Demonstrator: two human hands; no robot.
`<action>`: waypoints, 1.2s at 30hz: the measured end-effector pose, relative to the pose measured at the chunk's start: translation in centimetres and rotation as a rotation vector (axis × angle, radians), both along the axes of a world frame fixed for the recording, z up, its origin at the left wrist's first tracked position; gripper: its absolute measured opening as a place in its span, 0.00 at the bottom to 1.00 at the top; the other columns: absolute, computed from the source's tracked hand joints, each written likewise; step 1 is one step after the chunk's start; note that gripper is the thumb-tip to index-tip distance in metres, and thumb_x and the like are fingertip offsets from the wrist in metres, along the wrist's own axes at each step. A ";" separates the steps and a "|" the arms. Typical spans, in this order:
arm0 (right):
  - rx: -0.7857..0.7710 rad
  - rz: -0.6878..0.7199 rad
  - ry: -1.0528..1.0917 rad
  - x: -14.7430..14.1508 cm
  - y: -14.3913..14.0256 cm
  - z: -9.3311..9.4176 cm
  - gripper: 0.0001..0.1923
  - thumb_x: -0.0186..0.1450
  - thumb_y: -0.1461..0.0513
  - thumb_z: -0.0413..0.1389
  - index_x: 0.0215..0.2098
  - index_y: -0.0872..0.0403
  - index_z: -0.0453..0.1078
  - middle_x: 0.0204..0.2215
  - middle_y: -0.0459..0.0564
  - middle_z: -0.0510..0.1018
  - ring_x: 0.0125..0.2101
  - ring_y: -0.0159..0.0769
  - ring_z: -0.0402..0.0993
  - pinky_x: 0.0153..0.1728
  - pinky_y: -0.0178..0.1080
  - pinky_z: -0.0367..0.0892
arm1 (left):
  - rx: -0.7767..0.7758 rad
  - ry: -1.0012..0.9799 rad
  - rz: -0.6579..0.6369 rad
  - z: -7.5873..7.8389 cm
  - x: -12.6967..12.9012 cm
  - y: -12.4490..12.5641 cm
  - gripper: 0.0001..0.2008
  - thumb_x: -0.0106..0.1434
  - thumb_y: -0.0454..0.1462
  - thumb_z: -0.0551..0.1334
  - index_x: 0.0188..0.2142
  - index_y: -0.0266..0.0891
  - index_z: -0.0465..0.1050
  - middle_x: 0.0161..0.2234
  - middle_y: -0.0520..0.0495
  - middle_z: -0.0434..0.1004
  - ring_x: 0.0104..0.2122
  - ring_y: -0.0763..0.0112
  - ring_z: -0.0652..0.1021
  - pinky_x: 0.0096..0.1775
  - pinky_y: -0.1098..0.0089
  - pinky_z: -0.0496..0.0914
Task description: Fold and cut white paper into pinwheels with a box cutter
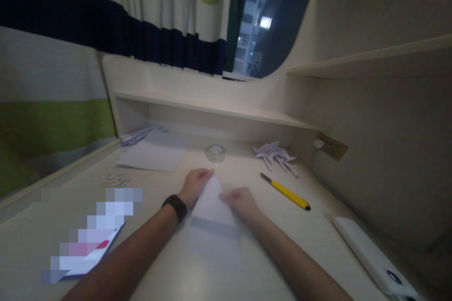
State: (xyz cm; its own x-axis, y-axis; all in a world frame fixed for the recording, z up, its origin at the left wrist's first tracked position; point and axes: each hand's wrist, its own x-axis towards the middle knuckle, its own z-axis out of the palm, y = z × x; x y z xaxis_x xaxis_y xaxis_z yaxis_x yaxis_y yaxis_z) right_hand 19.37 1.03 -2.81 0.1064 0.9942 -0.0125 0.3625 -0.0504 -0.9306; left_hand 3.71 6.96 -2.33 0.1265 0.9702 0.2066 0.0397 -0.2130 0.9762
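Folded white paper (212,203) between left hand (195,184) and right hand (240,199)

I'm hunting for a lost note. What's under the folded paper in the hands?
Only the desk shows around the folded paper, held by the left hand and right hand. Whatever lies directly beneath is covered.

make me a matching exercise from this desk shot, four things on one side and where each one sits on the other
Things:
1. folded paper
2. tape roll
3. yellow knife
4. wristwatch

Places:
A. on the left arm
B. right of the right hand, lying on the desk
C. between the left hand and the right hand
D. beyond the hands, near the low shelf

Pairs: 1-C, 2-D, 3-B, 4-A
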 end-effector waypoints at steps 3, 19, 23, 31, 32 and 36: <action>-0.003 0.018 -0.024 0.1 0.0 0.1 0.15 0.53 0.58 0.60 0.13 0.57 0.68 0.09 0.42 0.64 0.13 0.26 0.55 0.16 0.32 0.47 | -0.013 -0.003 -0.016 0.0 0.1 0.0 0.20 0.52 0.51 0.62 0.20 0.35 0.68 0.17 0.53 0.64 0.18 0.75 0.63 0.21 0.74 0.55; 0.008 -0.049 -0.032 1.4 1.2 -1.1 0.13 0.52 0.59 0.61 0.14 0.58 0.69 0.11 0.42 0.66 0.15 0.26 0.56 0.18 0.32 0.48 | -0.163 0.125 -0.293 -1.3 -1.8 1.4 0.22 0.47 0.50 0.68 0.16 0.34 0.66 0.13 0.53 0.62 0.14 0.76 0.63 0.18 0.74 0.54; -0.018 0.028 0.067 1.9 1.3 -1.3 0.15 0.53 0.55 0.60 0.18 0.59 0.72 0.13 0.43 0.68 0.15 0.26 0.56 0.19 0.32 0.51 | -0.145 0.119 -0.296 -1.3 -1.8 1.2 0.21 0.50 0.50 0.66 0.17 0.34 0.67 0.13 0.53 0.62 0.14 0.77 0.62 0.18 0.73 0.51; -0.073 0.080 0.173 2.2 1.1 -1.1 0.16 0.48 0.53 0.64 0.19 0.60 0.72 0.13 0.45 0.70 0.15 0.26 0.58 0.19 0.32 0.52 | -0.103 0.102 -0.324 -0.9 -1.5 0.9 0.21 0.52 0.50 0.65 0.17 0.35 0.65 0.14 0.54 0.61 0.15 0.79 0.60 0.19 0.73 0.50; -0.072 0.070 0.175 2.2 1.1 -1.1 0.17 0.47 0.53 0.64 0.18 0.60 0.72 0.13 0.45 0.70 0.15 0.26 0.58 0.19 0.32 0.52 | -0.101 0.102 -0.327 -0.8 -1.6 0.8 0.21 0.52 0.50 0.65 0.17 0.35 0.66 0.15 0.53 0.62 0.15 0.78 0.60 0.20 0.73 0.50; -0.056 0.037 0.177 2.0 1.2 -1.2 0.17 0.47 0.53 0.65 0.17 0.59 0.71 0.12 0.44 0.68 0.14 0.25 0.56 0.18 0.32 0.50 | -0.101 0.114 -0.325 -0.8 -1.6 0.9 0.21 0.53 0.50 0.64 0.19 0.33 0.69 0.16 0.51 0.65 0.15 0.77 0.62 0.20 0.73 0.50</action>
